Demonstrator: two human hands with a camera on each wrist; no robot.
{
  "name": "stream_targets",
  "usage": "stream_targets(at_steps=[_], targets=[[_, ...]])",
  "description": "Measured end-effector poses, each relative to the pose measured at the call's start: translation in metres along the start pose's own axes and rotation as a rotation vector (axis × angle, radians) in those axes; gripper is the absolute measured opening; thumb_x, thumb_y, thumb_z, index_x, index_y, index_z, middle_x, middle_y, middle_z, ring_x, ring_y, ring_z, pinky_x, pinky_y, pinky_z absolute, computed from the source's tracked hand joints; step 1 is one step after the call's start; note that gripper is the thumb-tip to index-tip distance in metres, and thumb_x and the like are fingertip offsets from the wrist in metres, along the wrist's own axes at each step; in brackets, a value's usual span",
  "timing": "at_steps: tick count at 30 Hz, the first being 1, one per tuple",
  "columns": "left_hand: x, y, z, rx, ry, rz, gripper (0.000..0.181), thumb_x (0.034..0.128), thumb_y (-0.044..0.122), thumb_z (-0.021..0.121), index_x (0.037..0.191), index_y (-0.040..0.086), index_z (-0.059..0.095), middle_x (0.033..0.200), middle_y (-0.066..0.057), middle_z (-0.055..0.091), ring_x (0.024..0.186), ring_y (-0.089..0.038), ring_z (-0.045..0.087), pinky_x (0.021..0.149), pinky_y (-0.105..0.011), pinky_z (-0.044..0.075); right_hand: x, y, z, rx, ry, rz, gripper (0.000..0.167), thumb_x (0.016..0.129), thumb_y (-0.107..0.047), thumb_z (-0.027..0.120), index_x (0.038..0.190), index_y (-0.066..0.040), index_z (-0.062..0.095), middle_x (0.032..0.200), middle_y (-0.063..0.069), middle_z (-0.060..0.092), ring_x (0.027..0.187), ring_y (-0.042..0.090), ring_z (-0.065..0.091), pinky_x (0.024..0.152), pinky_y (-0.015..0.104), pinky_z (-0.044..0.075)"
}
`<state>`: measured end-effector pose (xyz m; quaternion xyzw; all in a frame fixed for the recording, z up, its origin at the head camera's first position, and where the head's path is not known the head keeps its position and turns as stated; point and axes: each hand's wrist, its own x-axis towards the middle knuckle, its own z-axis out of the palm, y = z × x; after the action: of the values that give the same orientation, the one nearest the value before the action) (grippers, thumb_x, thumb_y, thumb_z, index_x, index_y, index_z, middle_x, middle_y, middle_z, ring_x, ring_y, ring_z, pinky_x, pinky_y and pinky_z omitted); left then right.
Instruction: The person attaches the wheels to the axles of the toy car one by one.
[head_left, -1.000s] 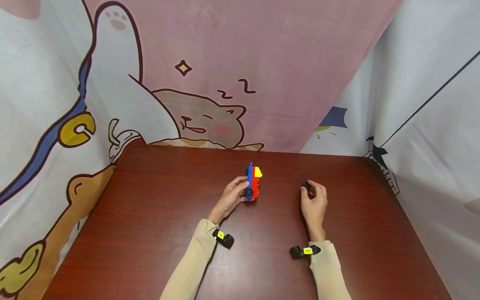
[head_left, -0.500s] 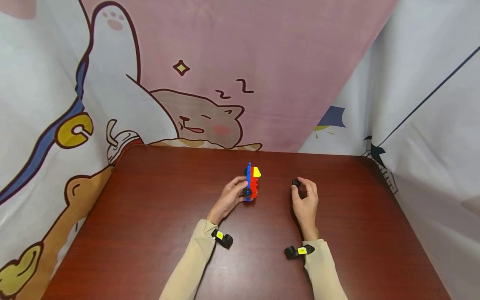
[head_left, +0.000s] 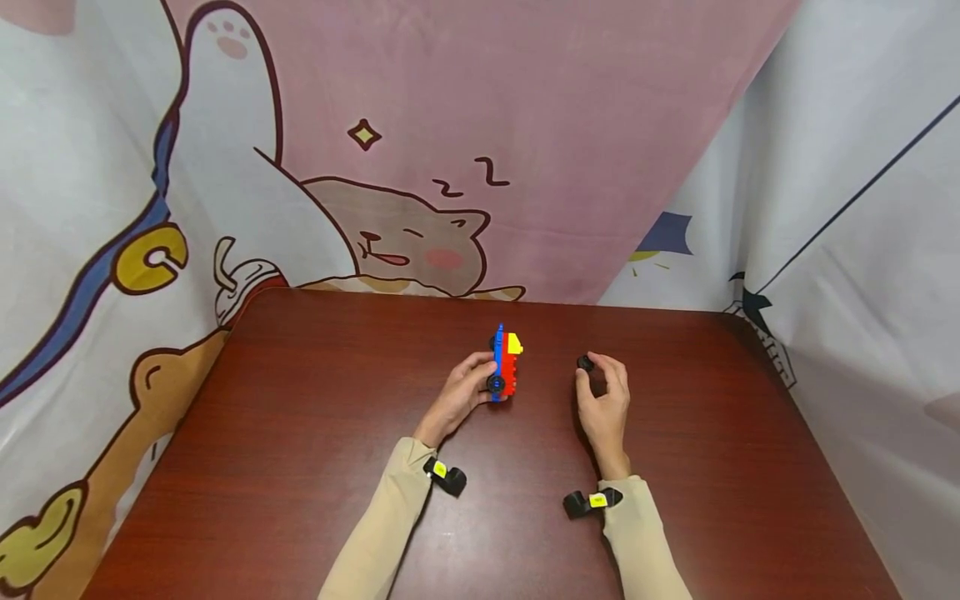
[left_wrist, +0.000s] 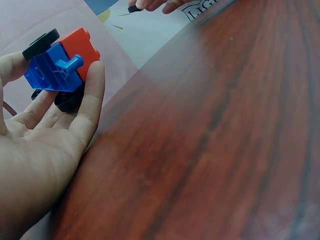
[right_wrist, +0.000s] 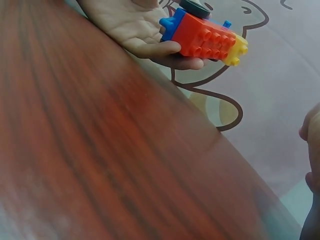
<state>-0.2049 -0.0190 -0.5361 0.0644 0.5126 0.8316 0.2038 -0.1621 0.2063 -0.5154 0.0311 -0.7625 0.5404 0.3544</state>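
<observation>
My left hand point(head_left: 459, 398) holds a toy car point(head_left: 510, 367) built of blocks, turned on its side. Its base is blue, with red studded bricks point(right_wrist: 202, 40) and a yellow block point(right_wrist: 237, 50) at one end. In the left wrist view, the thumb and fingers curl round the blue base point(left_wrist: 50, 69) and its black wheels point(left_wrist: 41, 44). To the right, apart from the car, my right hand point(head_left: 606, 410) pinches a small black round piece point(head_left: 585, 362) that looks like a wheel. In the right wrist view only the edge of that hand shows, and the piece is out of sight.
Both hands are over a dark reddish-brown wooden table point(head_left: 300, 467). Behind it hangs a pink and white cloth point(head_left: 600, 125) with cartoon animals, and a white cloth point(head_left: 862, 208) hangs along the right side. Black wrist cameras point(head_left: 447, 478) sit at both cuffs.
My right hand has moved left with the black wheel, nearer the toy car, and slowed over the last half second. The left hand and the car have stayed nearly still.
</observation>
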Motion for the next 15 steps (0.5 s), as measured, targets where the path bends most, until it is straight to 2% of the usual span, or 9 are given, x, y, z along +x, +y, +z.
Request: stream_targets(at_steps=[5, 8, 10, 15], targets=[[-0.001, 0.000, -0.001, 0.004, -0.003, 0.001, 0.033, 0.1034, 0.017, 0.051, 0.133, 0.002, 0.047, 0.110, -0.006, 0.068, 0.092, -0.018, 0.070, 0.079, -0.033, 0.059, 0.000, -0.001, 0.005, 0.001, 0.017, -0.029, 0.030, 0.084, 0.015, 0.066, 0.114, 0.015, 0.064, 0.116, 0.033, 0.057, 0.106, 0.039, 0.053, 0.091, 0.027, 0.041], [-0.001, 0.000, -0.001, 0.013, 0.006, -0.010, 0.034, 0.1031, 0.018, 0.051, 0.133, 0.002, 0.047, 0.111, -0.007, 0.067, 0.094, -0.017, 0.070, 0.080, -0.032, 0.058, -0.001, -0.002, 0.009, 0.002, 0.010, -0.047, 0.030, 0.084, 0.016, 0.066, 0.114, 0.015, 0.064, 0.115, 0.033, 0.057, 0.107, 0.040, 0.053, 0.092, 0.022, 0.039], [-0.001, 0.000, -0.001, 0.017, 0.008, -0.013, 0.034, 0.1031, 0.018, 0.051, 0.134, 0.002, 0.047, 0.113, -0.007, 0.066, 0.095, -0.018, 0.070, 0.080, -0.032, 0.058, -0.002, -0.003, 0.012, 0.002, 0.002, -0.058, 0.030, 0.083, 0.016, 0.066, 0.113, 0.015, 0.064, 0.115, 0.033, 0.057, 0.108, 0.041, 0.053, 0.093, 0.022, 0.039], [0.000, 0.000, -0.001, 0.019, 0.007, -0.011, 0.037, 0.1034, 0.018, 0.052, 0.136, 0.002, 0.046, 0.115, -0.008, 0.065, 0.096, -0.018, 0.069, 0.081, -0.034, 0.058, -0.003, -0.006, 0.019, 0.005, 0.005, -0.081, 0.030, 0.082, 0.017, 0.066, 0.112, 0.015, 0.064, 0.113, 0.033, 0.056, 0.107, 0.044, 0.053, 0.093, 0.030, 0.040]])
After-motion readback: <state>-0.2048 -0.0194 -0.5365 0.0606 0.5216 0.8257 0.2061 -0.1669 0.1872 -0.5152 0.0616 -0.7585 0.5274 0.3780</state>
